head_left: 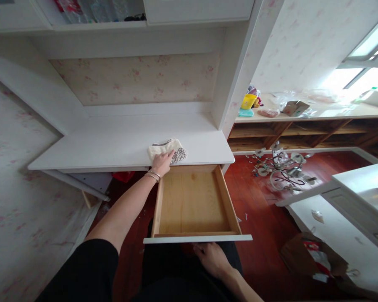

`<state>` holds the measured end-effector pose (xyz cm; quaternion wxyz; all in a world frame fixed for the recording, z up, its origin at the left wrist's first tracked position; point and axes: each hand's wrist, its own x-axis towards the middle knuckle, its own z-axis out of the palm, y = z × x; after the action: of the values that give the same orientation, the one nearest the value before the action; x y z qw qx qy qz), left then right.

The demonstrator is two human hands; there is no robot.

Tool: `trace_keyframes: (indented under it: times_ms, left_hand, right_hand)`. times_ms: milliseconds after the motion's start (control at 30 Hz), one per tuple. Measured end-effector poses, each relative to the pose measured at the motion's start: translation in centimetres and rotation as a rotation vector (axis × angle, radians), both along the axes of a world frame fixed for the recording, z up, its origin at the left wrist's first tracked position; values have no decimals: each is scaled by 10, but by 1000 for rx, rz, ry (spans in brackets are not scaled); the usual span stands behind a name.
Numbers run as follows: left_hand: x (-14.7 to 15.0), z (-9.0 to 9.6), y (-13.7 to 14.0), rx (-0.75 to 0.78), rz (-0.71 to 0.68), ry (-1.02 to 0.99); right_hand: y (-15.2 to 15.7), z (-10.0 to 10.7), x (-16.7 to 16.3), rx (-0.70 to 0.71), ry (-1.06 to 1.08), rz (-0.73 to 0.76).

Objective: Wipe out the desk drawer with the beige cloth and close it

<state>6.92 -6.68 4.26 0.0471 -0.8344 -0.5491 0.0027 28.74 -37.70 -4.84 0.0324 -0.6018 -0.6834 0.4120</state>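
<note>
My left hand [162,164] rests on a cream cloth [165,147] with a dark patterned corner, near the front edge of the white desk [113,138]. Its fingers press the cloth against the desktop, the index finger stretched forward. Below it, a wooden drawer [192,201] is pulled out from the desk, with nothing inside. My right hand [212,258] is at the underside of the drawer's white front [198,239], fingers curled there. The front partly hides the fingertips, and any handle is out of sight.
A white shelf unit [195,10] with plastic bottles overhangs the desk. On the red floor to the right lies a dismantled chandelier [283,167]. Nearer stand a white cabinet [349,218] and a brown bag [311,256]. A low wooden shelf [302,130] runs under the window.
</note>
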Motion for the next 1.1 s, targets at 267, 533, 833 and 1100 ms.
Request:
trace_keyframes:
  times_ms: [267, 533, 833, 1100]
  left_hand:
    - [9, -36, -81, 71, -152, -40]
    - [14, -104, -96, -310, -39, 31]
    - [21, -130, -66, -445, -19, 84]
    - [48, -138, -59, -521, -57, 74]
  right_hand:
    - [0, -2, -1, -17, 56, -16]
    - [-1, -1, -2, 41, 38, -30]
    - [0, -2, -1, 55, 28, -32]
    - [0, -12, 0, 90, -61, 33]
